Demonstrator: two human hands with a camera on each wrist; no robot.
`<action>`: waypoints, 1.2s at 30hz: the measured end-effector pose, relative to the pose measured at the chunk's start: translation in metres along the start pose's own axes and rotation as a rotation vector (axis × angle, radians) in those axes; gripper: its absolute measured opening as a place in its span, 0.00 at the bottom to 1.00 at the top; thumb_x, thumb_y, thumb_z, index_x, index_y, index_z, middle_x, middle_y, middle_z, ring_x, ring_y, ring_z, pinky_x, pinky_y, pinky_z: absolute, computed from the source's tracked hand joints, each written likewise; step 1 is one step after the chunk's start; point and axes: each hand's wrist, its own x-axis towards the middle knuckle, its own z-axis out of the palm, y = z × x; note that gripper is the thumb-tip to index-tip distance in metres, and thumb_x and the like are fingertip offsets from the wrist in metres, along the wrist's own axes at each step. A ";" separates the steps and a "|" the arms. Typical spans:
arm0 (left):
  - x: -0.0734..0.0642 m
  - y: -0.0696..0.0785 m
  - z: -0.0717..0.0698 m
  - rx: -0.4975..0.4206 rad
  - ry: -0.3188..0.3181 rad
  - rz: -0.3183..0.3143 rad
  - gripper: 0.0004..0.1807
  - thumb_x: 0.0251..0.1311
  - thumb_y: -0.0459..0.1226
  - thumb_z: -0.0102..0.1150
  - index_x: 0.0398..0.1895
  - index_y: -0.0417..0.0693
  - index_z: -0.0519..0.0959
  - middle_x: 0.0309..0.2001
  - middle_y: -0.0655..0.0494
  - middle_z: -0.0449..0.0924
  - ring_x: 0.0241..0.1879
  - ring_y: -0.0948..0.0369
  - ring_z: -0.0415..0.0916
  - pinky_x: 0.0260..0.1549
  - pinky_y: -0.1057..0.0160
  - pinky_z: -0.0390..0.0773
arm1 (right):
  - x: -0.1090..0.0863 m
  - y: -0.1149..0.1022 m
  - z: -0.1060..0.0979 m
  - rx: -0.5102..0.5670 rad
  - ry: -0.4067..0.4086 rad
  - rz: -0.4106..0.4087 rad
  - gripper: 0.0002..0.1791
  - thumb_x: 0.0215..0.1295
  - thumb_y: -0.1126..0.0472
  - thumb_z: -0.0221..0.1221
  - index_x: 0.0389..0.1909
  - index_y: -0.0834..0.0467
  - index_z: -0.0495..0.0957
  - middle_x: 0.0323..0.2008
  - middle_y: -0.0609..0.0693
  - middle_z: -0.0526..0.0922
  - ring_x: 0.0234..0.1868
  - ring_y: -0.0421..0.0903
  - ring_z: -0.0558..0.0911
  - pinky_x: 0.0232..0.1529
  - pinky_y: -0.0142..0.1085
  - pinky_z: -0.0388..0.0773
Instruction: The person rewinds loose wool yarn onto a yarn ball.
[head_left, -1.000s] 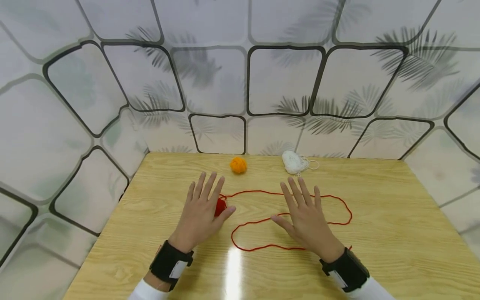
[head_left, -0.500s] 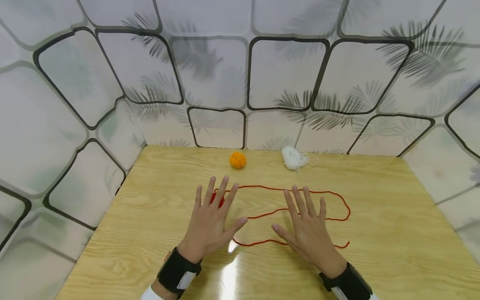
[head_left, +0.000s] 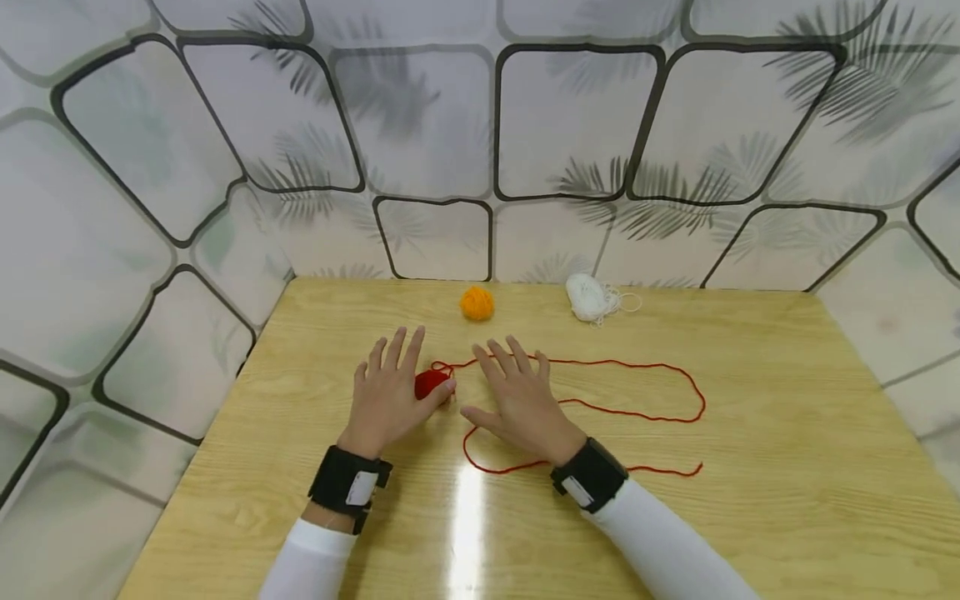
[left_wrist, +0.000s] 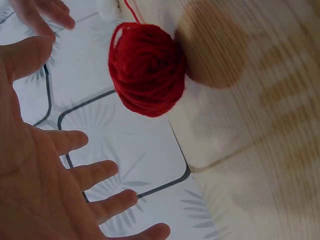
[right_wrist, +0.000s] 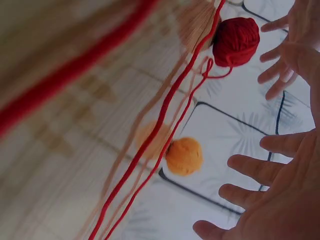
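A red yarn ball (head_left: 431,384) sits on the table, partly hidden by my left hand (head_left: 386,404) in the head view. In the left wrist view the whole red ball shows, apart from my spread fingers (left_wrist: 95,173). From it a loose red strand (head_left: 630,412) winds rightward in wide bends, its free end at the right. My right hand (head_left: 521,404) hovers over the strand's left bends, fingers straight, palm down and holding nothing. In the right wrist view its fingers (right_wrist: 256,170) are spread, with the strand running below the palm.
An orange yarn ball (head_left: 477,303) lies near the table's back edge. To its right is a white yarn ball (head_left: 588,298) with loose loops of thread. The glossy wooden table (head_left: 787,467) meets a patterned backdrop (head_left: 570,125) at the back.
Both hands rose slightly and shifted right or held, then moved left; my right hand has swung clearly left toward the red ball. The yarn lies as before, while the head view has tilted down.
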 end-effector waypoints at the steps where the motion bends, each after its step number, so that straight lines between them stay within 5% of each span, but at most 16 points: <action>1: 0.002 -0.001 0.001 0.000 -0.013 -0.013 0.50 0.64 0.66 0.55 0.80 0.47 0.56 0.76 0.37 0.56 0.72 0.34 0.53 0.60 0.27 0.62 | 0.007 -0.003 0.002 -0.008 -0.020 -0.006 0.47 0.65 0.36 0.64 0.77 0.56 0.61 0.73 0.60 0.65 0.76 0.64 0.56 0.64 0.70 0.55; 5: 0.006 0.001 0.005 0.012 -0.072 -0.079 0.47 0.62 0.65 0.59 0.72 0.41 0.68 0.66 0.35 0.70 0.62 0.35 0.67 0.53 0.32 0.72 | 0.031 -0.015 0.012 -0.041 -0.070 -0.030 0.41 0.62 0.38 0.68 0.71 0.54 0.70 0.67 0.58 0.72 0.70 0.61 0.63 0.60 0.62 0.62; 8: 0.009 0.003 0.009 -0.012 -0.105 -0.125 0.39 0.61 0.61 0.64 0.59 0.36 0.76 0.50 0.38 0.79 0.45 0.42 0.77 0.42 0.43 0.81 | 0.042 -0.020 0.020 -0.060 -0.081 -0.048 0.33 0.62 0.43 0.69 0.65 0.52 0.76 0.61 0.56 0.75 0.64 0.58 0.68 0.56 0.56 0.64; 13: 0.013 0.007 0.011 -0.177 -0.099 -0.155 0.23 0.60 0.48 0.70 0.41 0.35 0.79 0.33 0.46 0.77 0.29 0.53 0.76 0.26 0.57 0.79 | 0.050 -0.022 0.026 -0.022 -0.089 -0.078 0.24 0.65 0.53 0.67 0.61 0.52 0.79 0.57 0.54 0.76 0.61 0.56 0.69 0.55 0.53 0.65; 16: 0.013 0.012 0.002 -0.299 -0.084 -0.139 0.21 0.59 0.43 0.72 0.43 0.33 0.80 0.35 0.44 0.79 0.31 0.52 0.77 0.30 0.57 0.81 | 0.050 -0.020 0.022 0.104 -0.107 -0.098 0.25 0.66 0.57 0.66 0.62 0.56 0.77 0.60 0.54 0.77 0.63 0.56 0.70 0.58 0.52 0.67; 18: 0.011 0.015 -0.005 -0.360 -0.065 -0.117 0.23 0.58 0.41 0.73 0.47 0.32 0.80 0.39 0.42 0.80 0.35 0.49 0.79 0.34 0.55 0.83 | 0.049 -0.017 0.017 0.283 -0.133 -0.089 0.26 0.66 0.61 0.65 0.64 0.58 0.73 0.61 0.54 0.77 0.61 0.53 0.73 0.59 0.48 0.71; 24: 0.007 0.027 -0.036 -0.522 -0.011 -0.028 0.28 0.60 0.42 0.73 0.57 0.34 0.76 0.50 0.38 0.79 0.46 0.45 0.79 0.41 0.50 0.85 | 0.044 -0.005 -0.010 0.794 -0.134 -0.064 0.28 0.64 0.69 0.67 0.63 0.61 0.69 0.47 0.54 0.85 0.41 0.45 0.83 0.40 0.35 0.82; 31: 0.007 0.031 -0.058 -0.805 -0.053 0.024 0.25 0.67 0.42 0.67 0.61 0.40 0.73 0.50 0.43 0.81 0.45 0.51 0.79 0.40 0.58 0.81 | 0.028 0.013 -0.045 1.011 -0.105 -0.038 0.09 0.71 0.65 0.62 0.47 0.64 0.84 0.29 0.51 0.82 0.28 0.47 0.77 0.29 0.33 0.76; 36: 0.007 0.032 -0.062 -1.058 -0.121 0.009 0.21 0.74 0.39 0.58 0.64 0.39 0.72 0.55 0.42 0.78 0.46 0.49 0.79 0.42 0.60 0.84 | 0.016 0.024 -0.069 1.077 -0.034 -0.040 0.11 0.76 0.63 0.57 0.44 0.67 0.84 0.23 0.56 0.74 0.22 0.46 0.70 0.22 0.31 0.69</action>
